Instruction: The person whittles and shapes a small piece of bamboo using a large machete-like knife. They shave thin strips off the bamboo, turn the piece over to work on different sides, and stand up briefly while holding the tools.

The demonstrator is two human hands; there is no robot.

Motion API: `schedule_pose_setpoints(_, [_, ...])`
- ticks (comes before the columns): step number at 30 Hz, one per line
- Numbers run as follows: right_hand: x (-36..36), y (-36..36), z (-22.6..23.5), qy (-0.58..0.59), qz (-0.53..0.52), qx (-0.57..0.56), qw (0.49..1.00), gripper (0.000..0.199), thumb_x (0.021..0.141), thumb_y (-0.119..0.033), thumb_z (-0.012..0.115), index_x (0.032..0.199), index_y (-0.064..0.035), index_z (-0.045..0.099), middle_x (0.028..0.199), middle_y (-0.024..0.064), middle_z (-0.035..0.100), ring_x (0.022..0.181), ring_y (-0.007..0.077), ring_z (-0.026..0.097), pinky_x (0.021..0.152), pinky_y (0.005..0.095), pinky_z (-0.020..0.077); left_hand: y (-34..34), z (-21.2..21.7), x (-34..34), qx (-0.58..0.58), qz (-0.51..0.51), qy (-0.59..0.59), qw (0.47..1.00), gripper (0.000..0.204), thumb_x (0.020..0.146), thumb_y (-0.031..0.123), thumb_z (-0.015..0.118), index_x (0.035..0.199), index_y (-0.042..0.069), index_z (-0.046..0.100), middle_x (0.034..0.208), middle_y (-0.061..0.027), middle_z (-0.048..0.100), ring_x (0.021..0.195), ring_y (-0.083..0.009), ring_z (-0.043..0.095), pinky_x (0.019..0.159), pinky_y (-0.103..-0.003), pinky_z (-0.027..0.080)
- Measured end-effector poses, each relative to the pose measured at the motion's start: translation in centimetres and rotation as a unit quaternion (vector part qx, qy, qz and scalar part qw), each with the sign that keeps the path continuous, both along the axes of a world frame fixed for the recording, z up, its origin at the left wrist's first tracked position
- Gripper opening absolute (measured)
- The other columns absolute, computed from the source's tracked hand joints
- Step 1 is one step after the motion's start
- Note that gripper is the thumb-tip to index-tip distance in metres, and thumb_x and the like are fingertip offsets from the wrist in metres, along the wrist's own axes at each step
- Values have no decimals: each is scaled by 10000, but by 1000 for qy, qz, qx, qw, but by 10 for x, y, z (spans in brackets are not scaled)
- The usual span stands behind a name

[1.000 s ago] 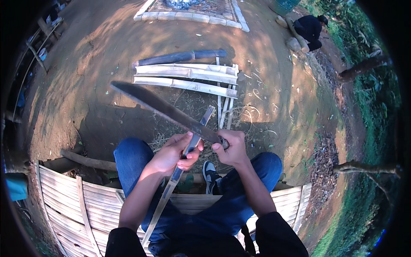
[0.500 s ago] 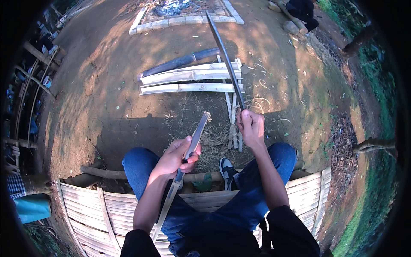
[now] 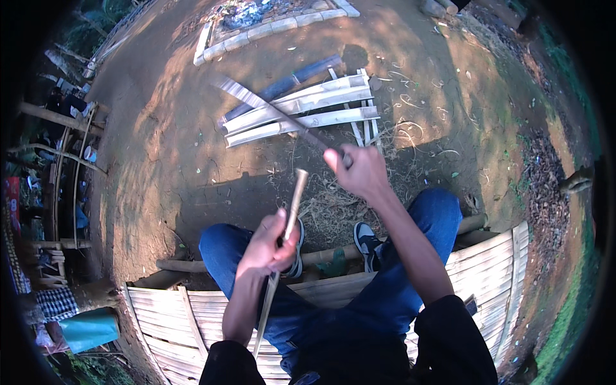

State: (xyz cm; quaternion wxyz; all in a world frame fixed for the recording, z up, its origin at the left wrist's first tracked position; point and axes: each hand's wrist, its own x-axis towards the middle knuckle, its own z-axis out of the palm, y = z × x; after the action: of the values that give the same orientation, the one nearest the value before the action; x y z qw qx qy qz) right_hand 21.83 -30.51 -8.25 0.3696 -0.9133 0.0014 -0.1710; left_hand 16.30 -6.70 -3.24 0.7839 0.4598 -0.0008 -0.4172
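My left hand (image 3: 266,242) is closed around a long, narrow bamboo strip (image 3: 296,200), which slants up from my lap past my left knee. In my right hand (image 3: 362,170) is a machete (image 3: 282,118), gripped by its handle; the long blade, a little blurred, points up and to the left over the bamboo on the ground. The blade is apart from the strip. Beyond my hands lie split bamboo pieces (image 3: 308,120), pale inner faces up, with a dark bamboo pole (image 3: 292,82) behind them. Thin bamboo slats (image 3: 367,102) lie under their right ends.
I sit on a bamboo-slat bench (image 3: 167,314). Curled shavings (image 3: 330,208) litter the dirt between my feet. A brick-edged fire pit (image 3: 256,33) with ash stands farther off. Left are a pole railing (image 3: 64,119) and a teal bag (image 3: 90,330).
The machete has swung from pointing up, slightly left, to slanting far left, and my right hand has moved a little left. The strip has turned edge-on. The whole view has shifted and tilted.
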Motion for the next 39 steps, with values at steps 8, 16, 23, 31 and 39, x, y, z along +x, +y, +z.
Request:
schedule_pose_setpoints(8, [-23,-22,17,19,7,223,975,517,935,-445,459,675,-7,550,490,55,475,431,158,456,464,288,368,1,-9,6,17,-26,4,1000,477,1007,421,314,759,56,496,444,14,351,279,-56,266,263,-209,222])
schedule_pose_setpoints(16, [-40,11,26,-71,206,85,972,366,809,-355,649,741,1,602,570,137,529,499,291,569,475,348,424,-6,-7,4,49,-11,-19,999,453,1008,413,323,894,33,542,525,0,421,345,-59,330,333,-198,281])
schedule_pose_setpoints(23, [-39,29,28,-37,236,-13,971,385,768,-377,669,689,-12,575,545,113,485,471,291,525,457,367,405,5,-11,11,-8,87,52,995,306,986,290,440,902,26,570,638,-25,493,503,-65,423,457,-211,353])
schedule_pose_setpoints(31, [-43,38,23,-41,248,-55,966,497,768,-496,659,627,-34,541,525,99,486,459,295,530,430,372,400,13,-26,6,-30,61,8,998,285,983,230,466,761,56,503,564,34,393,414,-47,315,392,-206,243])
schedule_pose_setpoints(39, [-31,38,10,-22,204,-91,974,539,765,-558,628,595,-53,549,494,112,498,456,303,545,429,380,414,2,-22,9,43,122,-9,992,232,980,238,485,841,56,523,543,46,352,398,-34,280,366,-206,214])
